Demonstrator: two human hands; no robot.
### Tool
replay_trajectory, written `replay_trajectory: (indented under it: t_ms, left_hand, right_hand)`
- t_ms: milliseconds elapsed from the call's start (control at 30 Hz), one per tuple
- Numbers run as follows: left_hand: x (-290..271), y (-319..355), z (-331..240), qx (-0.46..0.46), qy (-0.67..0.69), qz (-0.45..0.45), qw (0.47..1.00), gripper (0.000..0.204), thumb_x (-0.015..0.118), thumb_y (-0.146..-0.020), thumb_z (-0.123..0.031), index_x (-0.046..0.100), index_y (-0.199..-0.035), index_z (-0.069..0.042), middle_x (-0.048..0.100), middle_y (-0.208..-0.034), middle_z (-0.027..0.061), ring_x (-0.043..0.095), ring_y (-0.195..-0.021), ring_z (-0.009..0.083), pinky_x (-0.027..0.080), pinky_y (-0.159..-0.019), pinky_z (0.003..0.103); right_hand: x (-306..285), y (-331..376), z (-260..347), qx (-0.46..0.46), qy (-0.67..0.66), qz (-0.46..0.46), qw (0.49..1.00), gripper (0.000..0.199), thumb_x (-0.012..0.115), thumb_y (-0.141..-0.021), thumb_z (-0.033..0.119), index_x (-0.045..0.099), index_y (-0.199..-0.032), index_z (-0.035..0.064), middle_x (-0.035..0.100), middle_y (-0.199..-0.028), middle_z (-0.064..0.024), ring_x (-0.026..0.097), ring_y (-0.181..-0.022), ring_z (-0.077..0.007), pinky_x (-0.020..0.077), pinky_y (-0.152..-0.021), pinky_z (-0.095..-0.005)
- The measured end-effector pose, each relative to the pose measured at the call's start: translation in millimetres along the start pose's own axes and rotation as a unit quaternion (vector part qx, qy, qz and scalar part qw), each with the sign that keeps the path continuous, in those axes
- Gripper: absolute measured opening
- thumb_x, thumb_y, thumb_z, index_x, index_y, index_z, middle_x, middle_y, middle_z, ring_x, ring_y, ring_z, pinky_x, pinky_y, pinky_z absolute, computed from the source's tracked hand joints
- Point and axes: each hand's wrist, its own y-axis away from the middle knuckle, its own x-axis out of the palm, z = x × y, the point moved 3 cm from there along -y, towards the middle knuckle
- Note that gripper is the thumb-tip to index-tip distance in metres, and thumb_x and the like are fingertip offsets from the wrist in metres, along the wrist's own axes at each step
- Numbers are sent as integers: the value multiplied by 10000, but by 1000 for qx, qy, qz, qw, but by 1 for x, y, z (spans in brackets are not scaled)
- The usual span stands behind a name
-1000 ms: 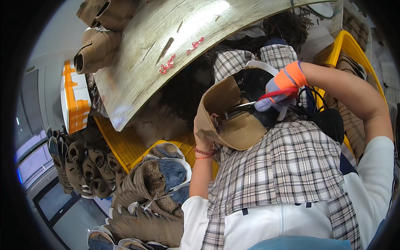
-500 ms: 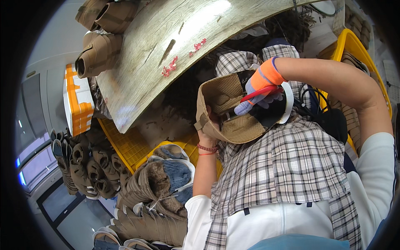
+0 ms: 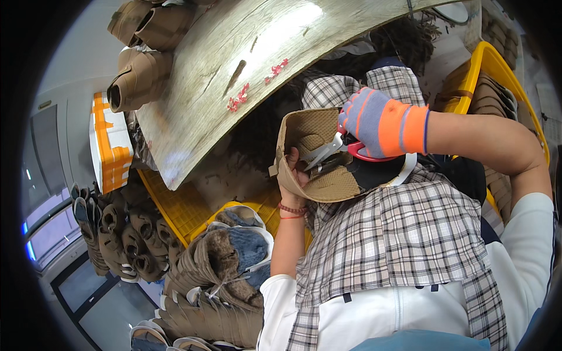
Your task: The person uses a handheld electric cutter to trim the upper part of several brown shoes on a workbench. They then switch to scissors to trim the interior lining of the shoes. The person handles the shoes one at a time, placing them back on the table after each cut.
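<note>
Two hands are working on one tan fabric shoe upper [image 3: 319,155], held up over the checked apron [image 3: 398,234] just near of the worn wooden table [image 3: 234,76]. The bare left hand [image 3: 293,175] is clamped on the upper's left edge, its fingers curling inside the piece. The right hand [image 3: 380,126], in a grey and orange knit glove, is closed around the red handles of a pair of small scissors [image 3: 342,149], whose metal blades are pointing left into the upper's mesh lining.

The blade tips are lying very close to the bare fingers, so a slip could nick them. A cut taken too deep could also be slicing into the lining itself. The piece is being gripped by one edge only, so it could be twisting under the blades.
</note>
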Motion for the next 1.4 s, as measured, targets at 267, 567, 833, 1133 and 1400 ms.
replay_trajectory:
  t_ms: [267,567,833,1133,1400]
  left_hand:
    - [21,3,-6,61,36,0,998,432,661,-894,-170,511,-1283,-57,592,-1221,102,577,-1117,266,480,-956,440]
    - [26,1,-6,70,52,25,996,429,670,-882,-138,521,-1273,-43,602,-1208,99,575,-1115,257,461,-981,441]
    - [19,0,-4,81,27,15,996,445,647,-905,-177,501,-1302,-40,574,-1266,104,554,-1160,269,450,-986,440]
    - [40,11,-11,96,15,52,994,485,664,-894,-175,479,-1321,-35,557,-1257,85,537,-1150,231,445,-999,410]
    - [23,2,-7,62,4,79,995,488,679,-886,-195,499,-1307,-28,569,-1239,83,551,-1124,216,476,-950,358]
  right_hand:
    - [16,-18,14,-9,78,-19,997,327,663,-751,384,654,-864,77,630,-804,-91,622,-806,-240,467,-713,-363]
    - [24,-11,7,-24,131,-93,987,177,622,-776,273,694,-801,113,660,-733,-43,659,-702,-221,477,-561,-348]
    - [16,-11,6,-50,118,-148,981,295,673,-732,367,660,-818,86,657,-747,-81,647,-722,-265,487,-626,-349]
    - [1,45,-45,148,-260,267,916,379,622,-854,480,678,-930,113,651,-709,-38,648,-678,-208,505,-639,-314]
    - [69,73,-44,64,-661,477,576,862,342,-881,734,629,-1085,-53,520,-688,-44,545,-606,-134,553,-659,-345]
